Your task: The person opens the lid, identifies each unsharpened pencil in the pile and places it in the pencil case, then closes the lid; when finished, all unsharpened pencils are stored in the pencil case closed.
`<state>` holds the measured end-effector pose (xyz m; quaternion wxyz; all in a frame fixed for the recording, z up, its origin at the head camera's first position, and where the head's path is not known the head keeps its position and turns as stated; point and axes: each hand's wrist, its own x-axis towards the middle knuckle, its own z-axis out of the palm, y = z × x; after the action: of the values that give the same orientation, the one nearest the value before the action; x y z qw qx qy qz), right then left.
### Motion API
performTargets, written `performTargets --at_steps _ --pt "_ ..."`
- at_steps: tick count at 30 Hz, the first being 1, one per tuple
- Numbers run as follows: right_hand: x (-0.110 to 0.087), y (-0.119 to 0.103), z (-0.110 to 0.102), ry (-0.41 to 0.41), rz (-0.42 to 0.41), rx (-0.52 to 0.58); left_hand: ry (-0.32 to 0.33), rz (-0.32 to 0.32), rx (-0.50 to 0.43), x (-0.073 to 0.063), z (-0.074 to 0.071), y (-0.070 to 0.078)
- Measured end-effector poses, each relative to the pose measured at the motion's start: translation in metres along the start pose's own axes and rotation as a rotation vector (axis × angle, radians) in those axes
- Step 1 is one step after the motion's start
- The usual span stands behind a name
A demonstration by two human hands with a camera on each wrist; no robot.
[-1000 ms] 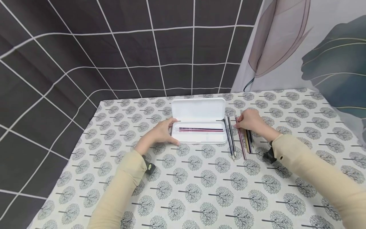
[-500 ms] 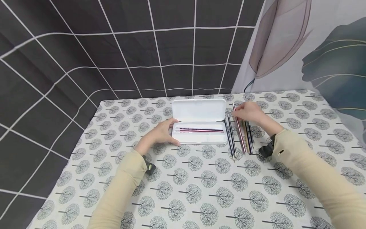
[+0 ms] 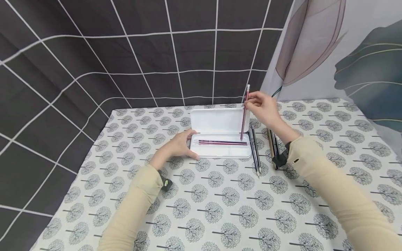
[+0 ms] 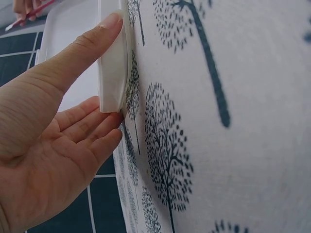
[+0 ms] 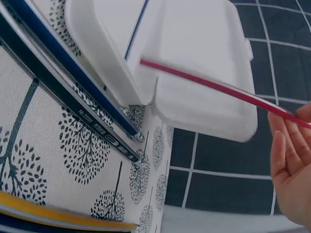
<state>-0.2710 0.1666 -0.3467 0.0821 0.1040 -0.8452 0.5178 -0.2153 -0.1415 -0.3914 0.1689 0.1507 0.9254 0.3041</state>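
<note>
A white pencil case [image 3: 213,152] lies with its lid [image 3: 213,120] raised at the back. Inside it, a few dark and red pencils [image 3: 223,142] lie lengthwise. My left hand [image 3: 178,145] holds the case's left end, thumb [image 4: 92,41] at the front edge and fingers around the far side. My right hand [image 3: 265,108] pinches a red pencil [image 3: 243,120] near its white-tipped upper end. The pencil stands nearly upright over the right part of the case. In the right wrist view its lower end [image 5: 146,63] is at the case; whether it touches I cannot tell.
Two dark pencils [image 3: 257,153] lie just right of the case. Further right, under the right wrist, lie a yellow pencil [image 3: 270,141] and some dark ones, partly hidden. The tree-patterned tablecloth [image 3: 201,209] ends at a dark gridded curtain [image 3: 194,52] behind.
My right hand has lifted the red pencil from the loose ones on the right, turned it upright and carried it left to the case. The left hand stays on the case.
</note>
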Motion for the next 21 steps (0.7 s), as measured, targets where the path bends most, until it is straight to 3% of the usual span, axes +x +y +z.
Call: performTargets --at_steps 5,10,14,21 --pt "-0.001 -0.001 0.012 -0.125 -0.152 -0.086 0.001 0.001 0.006 0.001 0.001 -0.001" --pt "-0.003 0.000 0.019 -0.363 -0.244 -0.221 0.001 -0.009 0.017 0.001 0.000 -0.001" --pt "-0.006 0.003 0.026 -0.516 -0.300 -0.313 -0.002 -0.008 0.019 0.001 0.000 -0.001" --pt "-0.012 0.010 0.043 -0.657 -0.336 -0.438 -0.002 0.006 0.018 0.002 0.000 -0.002"
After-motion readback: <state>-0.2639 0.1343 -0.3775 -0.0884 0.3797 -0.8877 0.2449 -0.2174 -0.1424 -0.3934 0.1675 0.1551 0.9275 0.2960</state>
